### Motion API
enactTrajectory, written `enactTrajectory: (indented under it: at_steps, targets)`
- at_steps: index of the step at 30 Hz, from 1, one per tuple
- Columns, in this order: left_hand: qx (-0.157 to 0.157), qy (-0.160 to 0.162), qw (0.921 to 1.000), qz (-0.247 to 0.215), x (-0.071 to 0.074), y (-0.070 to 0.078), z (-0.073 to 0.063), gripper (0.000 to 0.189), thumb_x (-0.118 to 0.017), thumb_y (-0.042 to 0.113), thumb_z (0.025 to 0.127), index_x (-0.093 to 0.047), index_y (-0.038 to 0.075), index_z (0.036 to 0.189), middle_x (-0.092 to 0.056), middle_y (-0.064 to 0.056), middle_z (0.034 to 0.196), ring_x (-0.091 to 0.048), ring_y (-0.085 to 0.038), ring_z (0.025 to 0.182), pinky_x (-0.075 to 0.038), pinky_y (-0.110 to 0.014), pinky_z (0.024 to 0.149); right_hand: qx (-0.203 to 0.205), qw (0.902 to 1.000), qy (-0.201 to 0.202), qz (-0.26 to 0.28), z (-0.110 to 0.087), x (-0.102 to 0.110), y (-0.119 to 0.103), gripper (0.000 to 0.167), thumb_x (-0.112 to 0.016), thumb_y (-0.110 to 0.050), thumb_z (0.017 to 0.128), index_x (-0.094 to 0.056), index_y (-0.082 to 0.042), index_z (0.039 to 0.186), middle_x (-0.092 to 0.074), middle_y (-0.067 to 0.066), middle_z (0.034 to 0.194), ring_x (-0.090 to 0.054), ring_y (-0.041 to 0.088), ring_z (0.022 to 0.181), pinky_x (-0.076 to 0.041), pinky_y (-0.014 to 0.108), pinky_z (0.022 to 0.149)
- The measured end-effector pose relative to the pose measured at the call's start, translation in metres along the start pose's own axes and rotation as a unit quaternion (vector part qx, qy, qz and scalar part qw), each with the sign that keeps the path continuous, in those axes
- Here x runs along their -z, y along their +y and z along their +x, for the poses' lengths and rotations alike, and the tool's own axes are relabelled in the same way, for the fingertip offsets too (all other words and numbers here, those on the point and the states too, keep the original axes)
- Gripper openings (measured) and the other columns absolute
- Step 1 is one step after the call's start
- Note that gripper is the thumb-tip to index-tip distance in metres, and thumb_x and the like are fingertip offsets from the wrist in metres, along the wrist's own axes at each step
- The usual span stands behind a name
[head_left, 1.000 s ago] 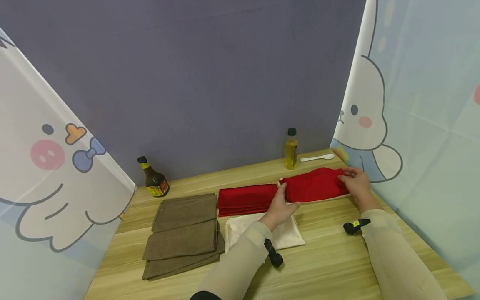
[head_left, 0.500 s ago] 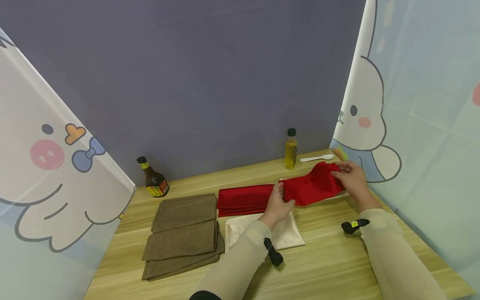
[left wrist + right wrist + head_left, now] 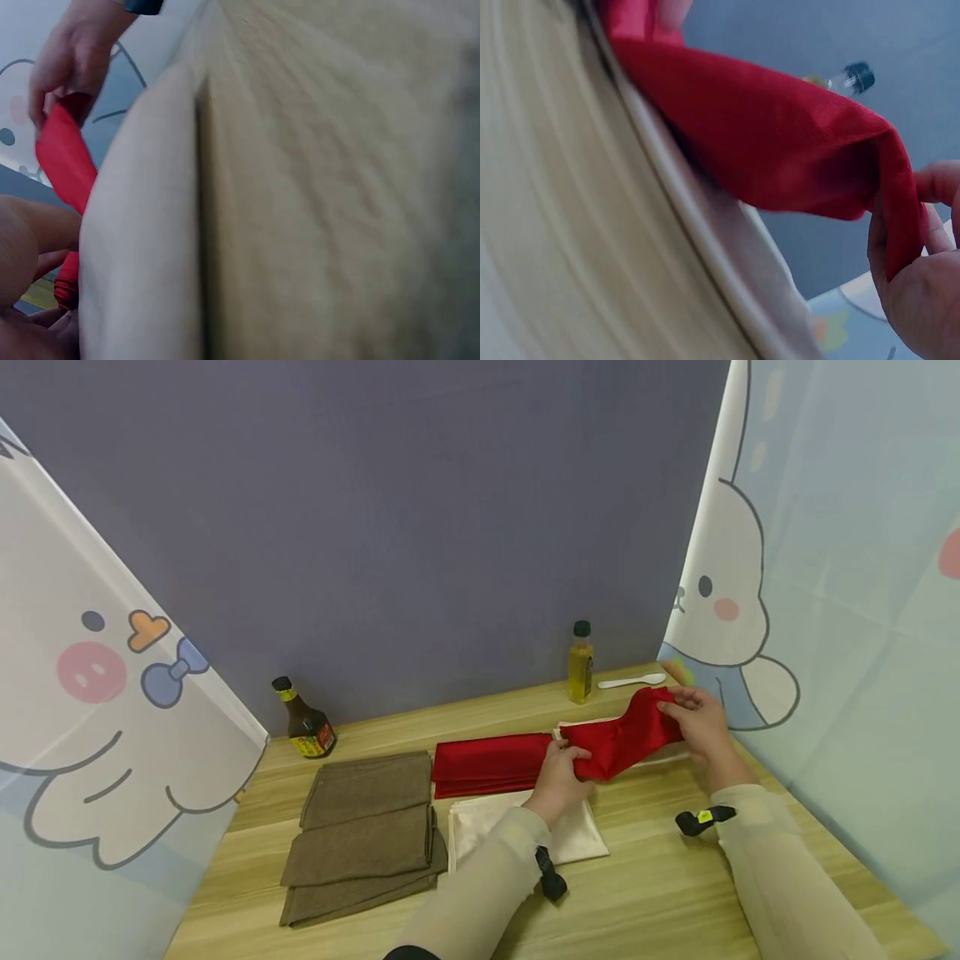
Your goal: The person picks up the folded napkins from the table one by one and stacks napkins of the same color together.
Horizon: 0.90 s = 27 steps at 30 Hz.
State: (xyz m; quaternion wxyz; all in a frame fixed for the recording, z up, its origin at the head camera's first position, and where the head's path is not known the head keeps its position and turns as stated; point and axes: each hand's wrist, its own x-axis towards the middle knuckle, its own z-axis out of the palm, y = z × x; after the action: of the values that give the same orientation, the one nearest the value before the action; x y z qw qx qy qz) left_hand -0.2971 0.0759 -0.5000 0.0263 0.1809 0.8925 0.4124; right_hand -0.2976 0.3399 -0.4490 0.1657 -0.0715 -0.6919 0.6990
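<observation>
A red cloth [image 3: 637, 731] is partly raised off a folded cream cloth [image 3: 670, 754] at the table's right. My right hand [image 3: 703, 727] pinches the red cloth's right end between thumb and fingers; the right wrist view shows that end draped over the fingers [image 3: 922, 292]. At the cloth's left end, my left hand [image 3: 561, 781] holds the near edge, thumb over it. That hand partly covers the stacked red cloths [image 3: 491, 764] beside it and another folded cream cloth [image 3: 480, 827] in front. In the left wrist view, a sleeve [image 3: 142, 225] hides much of the grasp.
Several folded brown cloths [image 3: 360, 843] lie at the left of the wooden table [image 3: 637, 877]. A dark sauce bottle [image 3: 307, 722] stands at the back left. An oil bottle [image 3: 580, 668] and a white spoon [image 3: 632, 681] are at the back right, near the printed side wall [image 3: 847, 693].
The red cloth's right end has risen and come slightly left, so the cloth buckles and bares more cream cloth beneath. My left hand has closed on its near left edge.
</observation>
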Motion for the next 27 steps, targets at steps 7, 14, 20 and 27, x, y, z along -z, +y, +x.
enactTrajectory:
  at_steps: [7,14,20,27]
  targets:
    - [-0.036,0.032,0.9961,0.075,-0.002,-0.002,0.0,0.027,-0.081,0.006,0.085,-0.08,0.014,0.111,-0.052,-0.011,0.144,-0.054,-0.024,0.134,-0.047,-0.024,0.106,-0.011,0.9958,0.002,0.091,0.001,-0.008,0.001,0.041,-0.074,-0.003,0.097,-0.059,-0.002,0.135,-0.064,-0.006,0.105,-0.061,0.006,0.093,-0.056,0.017,0.074]
    - [-0.05,0.065,0.9962,0.028,0.001,-0.003,0.0,0.02,-0.069,0.002,0.094,-0.084,0.015,0.101,-0.061,-0.008,0.138,-0.057,-0.021,0.131,-0.047,-0.029,0.108,0.011,0.9892,-0.005,0.146,0.007,-0.003,0.012,0.031,-0.072,0.003,0.097,-0.064,-0.004,0.126,-0.07,-0.007,0.099,-0.065,0.006,0.088,-0.057,0.018,0.073]
    - [-0.072,0.101,0.9904,-0.06,0.005,-0.003,0.0,0.024,-0.068,-0.004,0.093,-0.084,0.011,0.102,-0.064,-0.012,0.135,-0.057,-0.022,0.13,-0.054,-0.028,0.093,0.024,0.9852,-0.006,0.17,0.005,0.001,0.008,0.031,-0.073,0.004,0.096,-0.063,-0.003,0.125,-0.07,-0.007,0.099,-0.065,0.005,0.089,-0.057,0.018,0.073]
    - [-0.068,0.125,0.9804,-0.136,0.007,-0.004,0.0,0.031,-0.065,-0.008,0.09,-0.084,0.011,0.105,-0.063,-0.007,0.133,-0.063,-0.014,0.111,-0.053,-0.02,0.073,0.027,0.9819,-0.009,0.187,0.006,0.003,0.007,0.031,-0.072,0.006,0.096,-0.062,-0.001,0.123,-0.069,-0.005,0.098,-0.066,0.007,0.089,-0.057,0.019,0.072]
